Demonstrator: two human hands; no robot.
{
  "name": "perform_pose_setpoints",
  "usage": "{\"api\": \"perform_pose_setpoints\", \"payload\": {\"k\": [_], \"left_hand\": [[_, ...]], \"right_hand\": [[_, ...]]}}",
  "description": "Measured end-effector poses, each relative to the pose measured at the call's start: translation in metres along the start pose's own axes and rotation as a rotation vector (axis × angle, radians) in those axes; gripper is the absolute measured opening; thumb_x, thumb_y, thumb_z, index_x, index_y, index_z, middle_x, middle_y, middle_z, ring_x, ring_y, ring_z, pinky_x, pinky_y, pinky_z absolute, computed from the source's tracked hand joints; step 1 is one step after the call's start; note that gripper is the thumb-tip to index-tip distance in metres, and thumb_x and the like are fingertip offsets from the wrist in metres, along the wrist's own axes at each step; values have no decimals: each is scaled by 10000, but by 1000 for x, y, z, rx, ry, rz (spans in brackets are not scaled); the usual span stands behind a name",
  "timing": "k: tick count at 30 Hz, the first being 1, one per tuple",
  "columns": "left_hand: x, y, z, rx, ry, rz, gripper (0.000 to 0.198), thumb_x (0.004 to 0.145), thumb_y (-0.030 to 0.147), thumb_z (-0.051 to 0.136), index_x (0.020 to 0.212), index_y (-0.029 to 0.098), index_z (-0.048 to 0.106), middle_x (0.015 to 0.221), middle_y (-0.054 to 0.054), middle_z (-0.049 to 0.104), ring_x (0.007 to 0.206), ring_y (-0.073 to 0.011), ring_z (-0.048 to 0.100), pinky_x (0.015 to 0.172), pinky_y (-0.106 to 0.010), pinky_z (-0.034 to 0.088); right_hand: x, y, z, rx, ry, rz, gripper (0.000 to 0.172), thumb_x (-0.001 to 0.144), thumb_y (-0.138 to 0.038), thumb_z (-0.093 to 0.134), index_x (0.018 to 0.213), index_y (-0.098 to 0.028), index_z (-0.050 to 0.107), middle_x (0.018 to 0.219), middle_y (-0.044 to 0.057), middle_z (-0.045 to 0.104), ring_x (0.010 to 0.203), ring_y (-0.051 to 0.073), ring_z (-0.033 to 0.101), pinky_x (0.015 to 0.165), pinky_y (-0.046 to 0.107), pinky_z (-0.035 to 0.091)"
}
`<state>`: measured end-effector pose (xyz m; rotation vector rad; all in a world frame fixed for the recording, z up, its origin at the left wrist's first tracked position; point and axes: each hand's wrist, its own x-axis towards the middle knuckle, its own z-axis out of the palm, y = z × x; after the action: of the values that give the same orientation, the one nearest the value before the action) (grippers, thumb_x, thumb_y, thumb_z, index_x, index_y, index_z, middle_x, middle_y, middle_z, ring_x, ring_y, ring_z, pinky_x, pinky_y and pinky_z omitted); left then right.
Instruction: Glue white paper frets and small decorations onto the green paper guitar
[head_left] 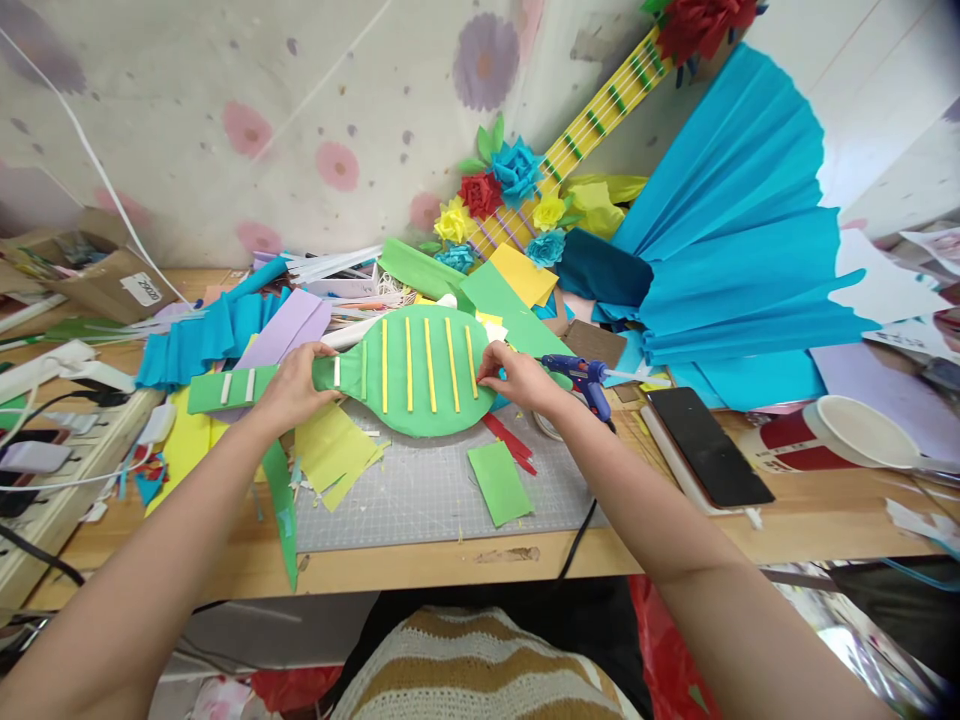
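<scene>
A green paper guitar [444,375] with several yellow strips across its round body lies over the grey cutting mat [420,500]. White strips cross its neck, which extends left. My left hand [296,385] grips the neck near the body, thumb and fingers at its two edges. At the body's right edge, my right hand [517,375] pinches close to the rightmost yellow strip; whether it holds the strip or the green edge is too small to tell. A blue glue gun [581,375] lies just right of my right hand.
Green [500,483] and yellow [330,445] paper scraps lie on the mat. A phone [709,445] and a paper cup [832,435] are at the right. A power strip [97,470] stands at the left. Behind are a flowered yellow guitar [600,115] and pleated blue paper [742,220].
</scene>
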<state>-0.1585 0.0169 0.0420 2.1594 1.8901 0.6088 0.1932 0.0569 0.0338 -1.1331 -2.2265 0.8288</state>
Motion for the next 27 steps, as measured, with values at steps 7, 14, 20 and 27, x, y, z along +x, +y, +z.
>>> {"api": "perform_pose_setpoints", "payload": {"k": [7,14,20,27], "left_hand": [[1,0,0,2,-21,-14,547,606,351,653,1080,219,413,1155,-80,490,1157,-270,445,970,-409,365],[1,-3,2,25,-16,-40,550,596,337,652,1078,215,416,1152,-82,499,1144,-283,456,941,-424,384],[2,-8,5,39,7,-8,557,597,334,656,1085,207,420,1155,-85,503,1137,-276,466,948,-413,383],[1,-5,4,49,10,-8,554,594,325,658,1084,209,428,1155,-83,509,1131,-274,472,936,-404,392]], "right_hand": [[-1,4,-2,112,5,-1,202,714,-229,596,816,-243,423,838,2,649,778,177,596,740,354,467],[4,12,14,397,438,265,481,605,-423,688,929,-227,392,1090,89,508,1064,215,503,918,396,434],[3,8,22,553,304,442,692,510,-408,740,1042,-227,335,1005,65,510,960,212,547,867,411,465],[1,1,14,437,256,523,664,500,-400,743,998,-218,344,836,-3,473,816,172,525,765,374,476]]}}
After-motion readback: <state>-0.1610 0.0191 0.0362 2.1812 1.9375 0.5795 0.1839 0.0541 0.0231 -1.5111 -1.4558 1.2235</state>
